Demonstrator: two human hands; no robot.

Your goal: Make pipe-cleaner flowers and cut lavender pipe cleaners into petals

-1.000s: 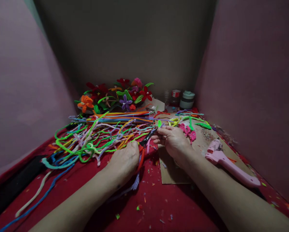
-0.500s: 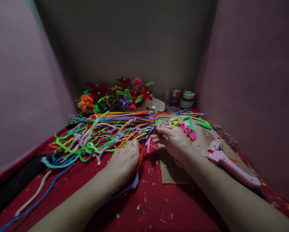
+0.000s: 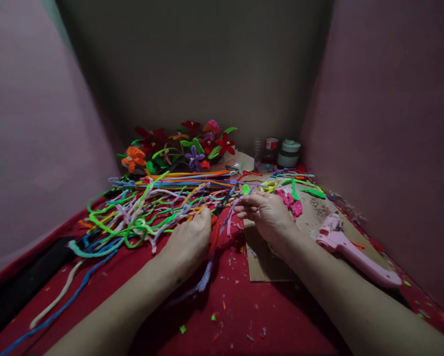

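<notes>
My left hand (image 3: 192,235) is closed around red-handled scissors (image 3: 216,232), whose dark blades point up and away toward my right hand. My right hand (image 3: 262,213) pinches one end of a lavender pipe cleaner (image 3: 206,277) between thumb and fingertips. The strip runs down behind the scissors and below my left hand, where its fuzzy lower part hangs over the red cloth. A tangle of green, white, purple and orange pipe cleaners (image 3: 138,222) lies to the left. Pink fuzzy pieces (image 3: 290,203) are just beyond my right hand.
A pink glue gun (image 3: 355,252) rests at the right by cardboard (image 3: 271,267). Fuzzy flowers (image 3: 194,155), a bundle of straight pipe cleaners (image 3: 192,180) and a lidded jar (image 3: 288,154) are at the back. Scraps dot the red cloth (image 3: 240,316).
The scissors have drawn slightly back and left from my right fingertips, with my left hand. More of the lavender strip now shows between my hands and below them.
</notes>
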